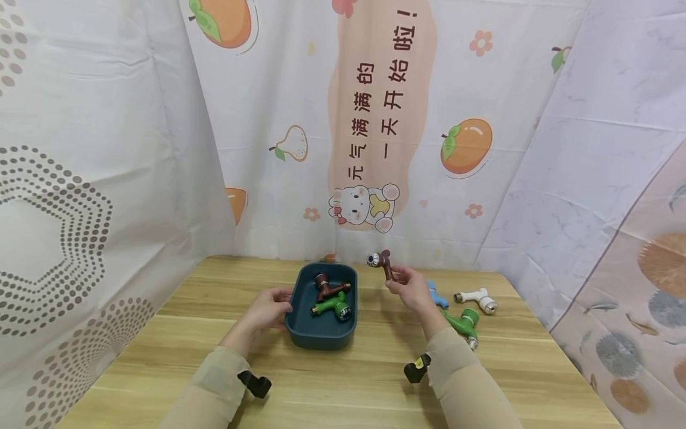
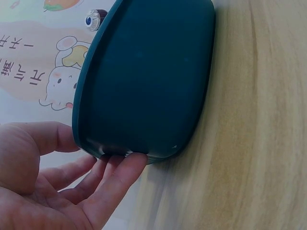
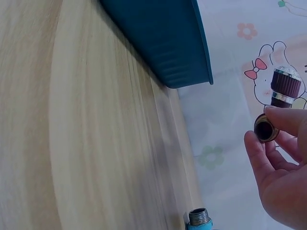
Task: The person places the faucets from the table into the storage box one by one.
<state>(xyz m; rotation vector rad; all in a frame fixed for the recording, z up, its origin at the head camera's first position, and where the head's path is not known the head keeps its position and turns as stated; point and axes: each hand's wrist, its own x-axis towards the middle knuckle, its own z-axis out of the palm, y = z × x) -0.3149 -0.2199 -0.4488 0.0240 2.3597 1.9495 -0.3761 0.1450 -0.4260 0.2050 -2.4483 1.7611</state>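
Observation:
My left hand grips the left rim of a dark teal plastic bin. In the left wrist view its thumb is at the rim and its fingers lie against the outer wall. Inside the bin lie a brown tap and a green tap. Right of the bin, my right hand holds a second brown tap above the table, its silver-capped knob turned toward the bin. The right wrist view shows thumb and fingers pinching this tap close to its open pipe end.
Beyond the right forearm lie a blue tap, a white tap and another green tap, partly hidden by the arm. Printed curtains enclose the wooden table at the back and sides.

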